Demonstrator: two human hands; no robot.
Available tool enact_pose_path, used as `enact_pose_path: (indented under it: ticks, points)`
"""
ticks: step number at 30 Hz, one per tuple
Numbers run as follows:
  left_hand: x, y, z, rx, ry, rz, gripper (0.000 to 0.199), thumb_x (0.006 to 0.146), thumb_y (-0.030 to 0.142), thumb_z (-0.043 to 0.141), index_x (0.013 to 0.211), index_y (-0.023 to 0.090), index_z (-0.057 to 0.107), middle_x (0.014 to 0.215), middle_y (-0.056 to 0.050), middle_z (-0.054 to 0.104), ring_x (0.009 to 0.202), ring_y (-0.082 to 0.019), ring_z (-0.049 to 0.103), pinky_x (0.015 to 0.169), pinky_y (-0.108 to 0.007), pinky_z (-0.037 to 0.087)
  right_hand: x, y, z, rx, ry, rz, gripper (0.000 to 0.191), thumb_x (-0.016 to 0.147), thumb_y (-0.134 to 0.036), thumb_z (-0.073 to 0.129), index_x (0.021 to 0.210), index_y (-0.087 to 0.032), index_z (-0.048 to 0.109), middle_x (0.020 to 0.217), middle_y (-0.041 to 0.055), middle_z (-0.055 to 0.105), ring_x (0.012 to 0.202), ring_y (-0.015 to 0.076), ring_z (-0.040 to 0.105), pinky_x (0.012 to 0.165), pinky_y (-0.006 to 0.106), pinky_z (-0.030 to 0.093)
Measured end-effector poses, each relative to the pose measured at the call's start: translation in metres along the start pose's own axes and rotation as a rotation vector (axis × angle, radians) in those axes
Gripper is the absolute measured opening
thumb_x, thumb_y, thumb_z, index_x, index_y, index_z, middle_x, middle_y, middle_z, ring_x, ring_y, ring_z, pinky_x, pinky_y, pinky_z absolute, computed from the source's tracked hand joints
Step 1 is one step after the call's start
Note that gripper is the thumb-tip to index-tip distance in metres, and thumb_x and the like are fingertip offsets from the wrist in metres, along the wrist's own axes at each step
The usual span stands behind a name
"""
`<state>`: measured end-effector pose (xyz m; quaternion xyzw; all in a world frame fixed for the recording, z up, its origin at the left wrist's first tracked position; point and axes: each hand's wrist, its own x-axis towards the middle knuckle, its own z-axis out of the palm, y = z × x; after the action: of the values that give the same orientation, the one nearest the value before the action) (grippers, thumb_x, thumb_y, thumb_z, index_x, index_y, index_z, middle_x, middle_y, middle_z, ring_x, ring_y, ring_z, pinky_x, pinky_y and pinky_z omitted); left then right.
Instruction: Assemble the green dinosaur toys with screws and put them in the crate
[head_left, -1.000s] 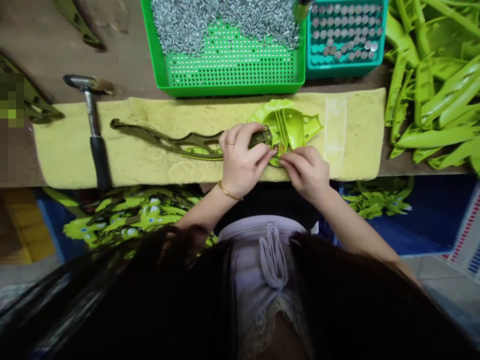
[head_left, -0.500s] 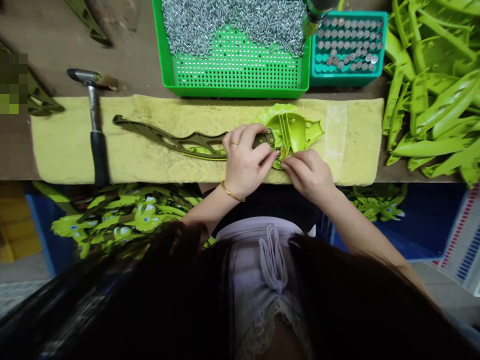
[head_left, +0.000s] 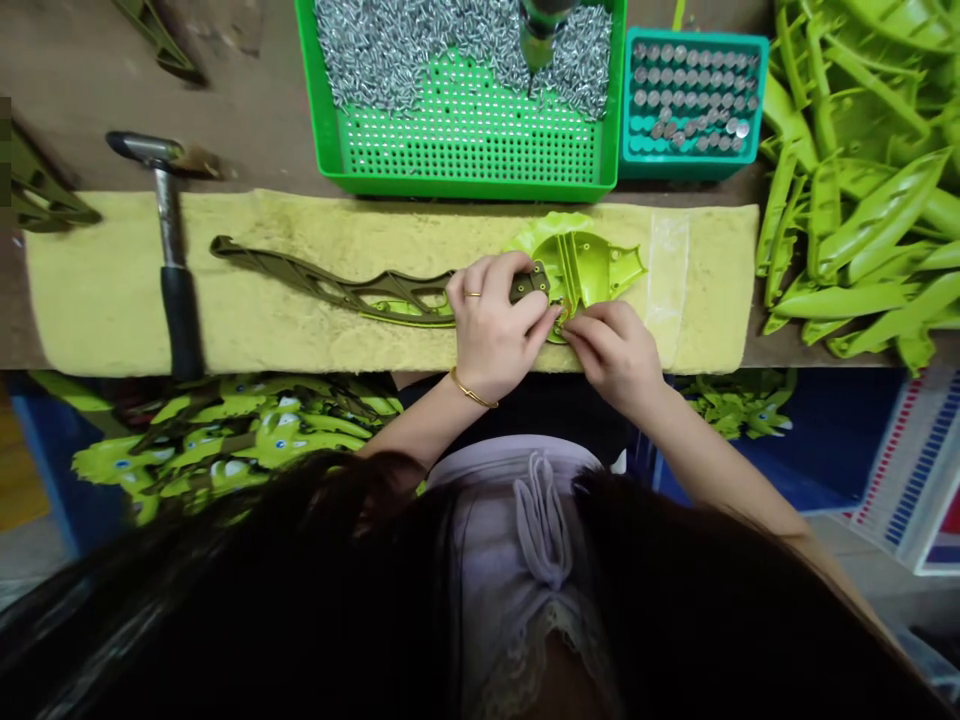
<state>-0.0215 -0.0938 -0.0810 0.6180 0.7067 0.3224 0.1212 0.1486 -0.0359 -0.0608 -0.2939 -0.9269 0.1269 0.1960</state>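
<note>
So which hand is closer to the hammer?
Left. The left hand, gripping the olive bar, sits right of the hammer; the right hand is farther, past the left.

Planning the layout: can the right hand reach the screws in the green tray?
Probably yes: the right hand has only the green plastic shell and yellow pad before the screws, both lying low.

Worn brown wooden surface runs full width ahead of my hands, scuffed and stained. Below its front edge, left of my left hand: blue bin, yellow crate just beyond it. Right of my right hand: second blue bin, then white rack with red and blue markings leaning beside it. Pale grey floor shows at both lower corners. Light even, shadows soft.
</note>
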Motion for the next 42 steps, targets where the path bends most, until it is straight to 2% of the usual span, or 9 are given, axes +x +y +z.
enact_pose_path:
  ticks: [7, 14, 18, 24, 28, 35, 39, 41, 42]
  points:
    - [0.001, 0.001, 0.0, 0.004, -0.014, -0.006, 0.024, 0.091, 0.042, 0.051, 0.082, 0.023, 0.063, 0.124, -0.006, 0.056, 0.123, -0.03, 0.043, 0.106, -0.053, 0.026, 0.008, 0.002, -0.007, -0.062, -0.171, -0.004, 0.021, 0.094, -0.025, 0.045, 0.093, -0.017, 0.065, 0.087, 0.0085, 0.061, 0.082, 0.0193, 0.051, 0.071, 0.034, 0.042]
    - [0.002, 0.003, -0.002, -0.015, -0.022, -0.013, 0.027, 0.092, 0.043, 0.049, 0.081, 0.023, 0.063, 0.123, -0.006, 0.056, 0.122, -0.029, 0.043, 0.105, -0.051, 0.027, 0.015, -0.001, -0.006, -0.212, -0.196, -0.053, 0.023, 0.094, -0.023, 0.043, 0.087, -0.017, 0.064, 0.081, 0.0065, 0.06, 0.074, 0.018, 0.047, 0.067, 0.033, 0.035]
    - [0.003, 0.004, -0.001, -0.006, -0.007, -0.016, 0.029, 0.092, 0.043, 0.048, 0.079, 0.023, 0.065, 0.123, -0.006, 0.057, 0.12, -0.029, 0.044, 0.103, -0.051, 0.027, 0.014, 0.002, 0.0, -0.149, -0.218, -0.003, 0.018, 0.09, -0.023, 0.047, 0.088, -0.018, 0.064, 0.081, 0.0061, 0.059, 0.074, 0.0184, 0.049, 0.068, 0.033, 0.036]
    - [0.002, 0.004, -0.003, 0.079, 0.108, 0.099, 0.024, 0.089, 0.038, 0.057, 0.073, 0.023, 0.067, 0.115, -0.007, 0.063, 0.11, -0.026, 0.05, 0.093, -0.048, 0.035, 0.007, 0.002, 0.002, -0.008, -0.058, 0.068, 0.018, 0.087, -0.023, 0.052, 0.101, -0.016, 0.06, 0.085, 0.0084, 0.06, 0.082, 0.0215, 0.055, 0.07, 0.035, 0.047]
    - [0.002, 0.006, -0.013, 0.113, 0.107, 0.125, 0.021, 0.088, 0.033, 0.059, 0.073, 0.021, 0.068, 0.11, -0.009, 0.066, 0.104, -0.026, 0.054, 0.087, -0.046, 0.04, 0.01, -0.007, 0.0, -0.047, -0.069, 0.043, 0.021, 0.086, -0.019, 0.052, 0.105, -0.015, 0.06, 0.082, 0.0087, 0.06, 0.076, 0.022, 0.058, 0.066, 0.035, 0.052]
    - [-0.01, 0.004, -0.025, 0.169, 0.141, 0.185, 0.018, 0.09, 0.026, 0.055, 0.092, 0.024, 0.073, 0.123, -0.008, 0.067, 0.116, -0.028, 0.056, 0.102, -0.052, 0.04, 0.012, -0.013, -0.009, 0.087, 0.077, 0.059, 0.03, 0.084, -0.021, 0.057, 0.114, -0.023, 0.055, 0.088, 0.0079, 0.065, 0.078, 0.023, 0.065, 0.067, 0.037, 0.06]
    - [-0.023, -0.001, -0.016, 0.168, 0.256, 0.099, 0.021, 0.087, 0.036, 0.06, 0.102, 0.03, 0.073, 0.13, -0.009, 0.064, 0.123, -0.031, 0.054, 0.112, -0.057, 0.031, 0.058, 0.033, -0.041, 0.144, 0.337, 0.102, 0.026, 0.084, -0.026, 0.059, 0.111, -0.025, 0.056, 0.075, 0.0021, 0.062, 0.062, 0.0176, 0.059, 0.054, 0.031, 0.054]
    - [-0.03, -0.006, -0.008, 0.172, 0.328, 0.111, 0.023, 0.083, 0.04, 0.063, 0.103, 0.033, 0.073, 0.127, -0.01, 0.066, 0.121, -0.031, 0.057, 0.116, -0.056, 0.027, 0.116, 0.074, -0.052, 0.128, 0.445, 0.185, 0.019, 0.085, -0.028, 0.056, 0.103, -0.023, 0.059, 0.079, 0.004, 0.064, 0.064, 0.0175, 0.059, 0.059, 0.032, 0.053]
    - [-0.034, -0.009, -0.003, 0.187, 0.366, 0.129, 0.023, 0.082, 0.042, 0.065, 0.102, 0.034, 0.073, 0.123, -0.01, 0.067, 0.118, -0.03, 0.059, 0.117, -0.055, 0.026, 0.153, 0.095, -0.053, 0.109, 0.409, 0.266, 0.019, 0.086, -0.03, 0.053, 0.101, -0.02, 0.06, 0.081, 0.0057, 0.065, 0.068, 0.0187, 0.06, 0.064, 0.034, 0.053]
